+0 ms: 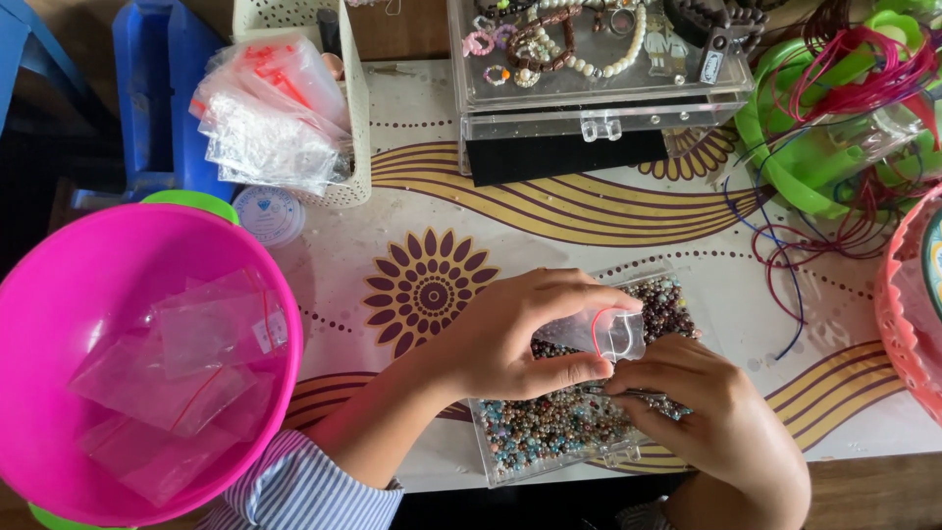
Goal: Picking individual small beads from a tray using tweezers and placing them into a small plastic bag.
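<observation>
Now left hand (510, 334) pinches a small bag (610, 334) over the bead tray (549, 432); right hand's (706, 412) grip unclear.

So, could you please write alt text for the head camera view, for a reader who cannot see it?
The left hand holds a small clear zip bag over a clear plastic tray of mixed coloured beads, while the right hand reaches into the tray. A large pink plastic bowl of empty clear bags sits to the left.
</observation>
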